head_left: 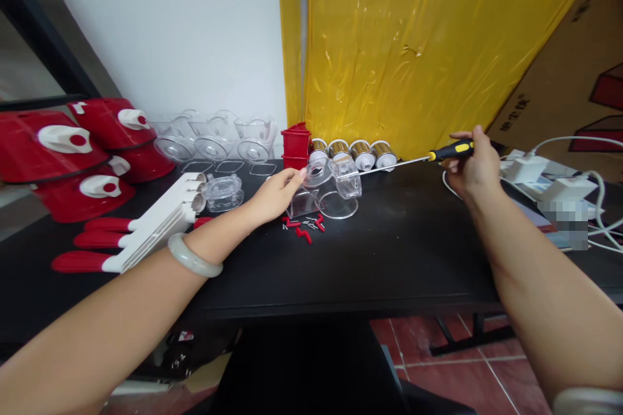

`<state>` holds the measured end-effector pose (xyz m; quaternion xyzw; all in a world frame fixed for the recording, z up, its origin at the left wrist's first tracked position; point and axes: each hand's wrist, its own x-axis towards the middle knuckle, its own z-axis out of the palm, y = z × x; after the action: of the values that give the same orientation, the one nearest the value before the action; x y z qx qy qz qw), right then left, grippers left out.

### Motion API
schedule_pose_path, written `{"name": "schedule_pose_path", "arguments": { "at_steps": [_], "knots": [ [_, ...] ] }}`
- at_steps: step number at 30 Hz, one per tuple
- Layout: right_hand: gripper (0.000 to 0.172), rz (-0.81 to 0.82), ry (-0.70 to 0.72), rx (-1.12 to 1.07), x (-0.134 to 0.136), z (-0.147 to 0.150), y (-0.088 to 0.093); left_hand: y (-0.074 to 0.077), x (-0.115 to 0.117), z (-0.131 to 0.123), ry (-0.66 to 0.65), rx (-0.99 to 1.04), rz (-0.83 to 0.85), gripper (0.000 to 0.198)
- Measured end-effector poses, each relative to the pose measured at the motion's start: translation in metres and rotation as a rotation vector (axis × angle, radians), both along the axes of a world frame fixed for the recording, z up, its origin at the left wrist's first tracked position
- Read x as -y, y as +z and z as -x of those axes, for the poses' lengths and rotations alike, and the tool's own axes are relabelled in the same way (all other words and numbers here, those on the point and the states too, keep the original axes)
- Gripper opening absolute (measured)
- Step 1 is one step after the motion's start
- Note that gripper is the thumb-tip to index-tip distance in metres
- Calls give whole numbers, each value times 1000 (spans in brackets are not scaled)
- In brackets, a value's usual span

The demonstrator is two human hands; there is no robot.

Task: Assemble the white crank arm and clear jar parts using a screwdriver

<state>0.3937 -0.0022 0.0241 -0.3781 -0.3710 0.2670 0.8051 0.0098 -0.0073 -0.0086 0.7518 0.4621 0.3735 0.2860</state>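
Observation:
My left hand (280, 194) grips a clear plastic housing (339, 205) by its left side, the fingers partly hidden behind it. A screwdriver (451, 150) with a black and yellow handle is in my right hand (474, 165). Its long shaft runs left, and the tip reaches the round clear collar of the housing; whether it sits on a screw is too small to tell. Small red levers (304, 235) and several loose screws (310, 223) lie on the black table (389, 259) just in front of the housing.
Several metal grater drums (361, 154) and red hoppers (296, 142) stand behind. Clear housings (255, 136) line the wall. At left are red bases (97, 136), white arms with red handles (160, 220) and clear parts (222, 191). White chargers and cables (567, 188) lie right.

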Motion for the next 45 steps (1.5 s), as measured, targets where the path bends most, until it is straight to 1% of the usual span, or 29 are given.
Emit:
{"name": "schedule_pose_path", "arguments": {
  "at_steps": [2, 4, 6, 7, 10, 11, 13, 14, 17, 20, 24, 27, 30, 33, 37, 38, 41, 43, 45],
  "knots": [
    [48, -19, 27, -4, 0, 0, 0, 0, 0, 0, 3, -1, 4, 58],
    [50, -43, 95, -26, 1, 0, 1, 0, 0, 0, 5, -6, 6, 58],
    [45, -46, 156, -50, 3, -1, 2, 0, 0, 0, 5, -11, 6, 58],
    [42, -41, 166, -59, 4, -1, 2, 1, 0, 0, 5, -11, 5, 58],
    [31, -22, 90, -43, 3, -1, 0, 2, 1, 0, 5, -9, 3, 58],
    [30, -18, 53, -16, 1, -1, -1, 2, 2, -1, 5, -10, 3, 58],
    [37, -13, 5, 33, -1, -1, -3, 3, 3, -1, 6, -15, 1, 57],
    [42, -10, 5, 37, -1, -1, -3, 3, 3, -1, 6, -17, 1, 57],
    [47, -10, 84, 0, -1, -1, -2, 4, 4, -2, 5, -15, 1, 57],
    [39, -36, 147, -12, 1, -2, -2, 3, 4, -2, 6, 2, 3, 55],
    [27, -32, 75, 8, -1, -2, -4, 3, 4, -2, 17, -1, 5, 54],
    [34, -37, 20, 40, -3, 0, -4, 4, 5, -2, 14, 0, 0, 54],
    [37, -39, 61, -40, -2, 2, -1, 5, 5, -2, 10, -8, -2, 54],
    [30, -33, 100, -88, 1, 1, 1, 4, 4, -1, 14, -23, 2, 56],
    [14, -70, 54, -12, 2, 0, 0, 3, 2, -1, 19, -28, 12, 56],
    [15, -85, 35, 11, 1, -1, -1, 2, 2, -1, 18, -25, 10, 56],
    [30, -93, -24, 36, -2, -1, -2, 1, 1, 0, 15, -15, 10, 56],
    [34, -78, -2, 9, -3, -2, -2, 2, 2, -1, 17, -15, 16, 57],
    [37, -68, 58, -18, -2, -3, -1, 3, 3, -1, 20, -22, 20, 57]
  ]
}}
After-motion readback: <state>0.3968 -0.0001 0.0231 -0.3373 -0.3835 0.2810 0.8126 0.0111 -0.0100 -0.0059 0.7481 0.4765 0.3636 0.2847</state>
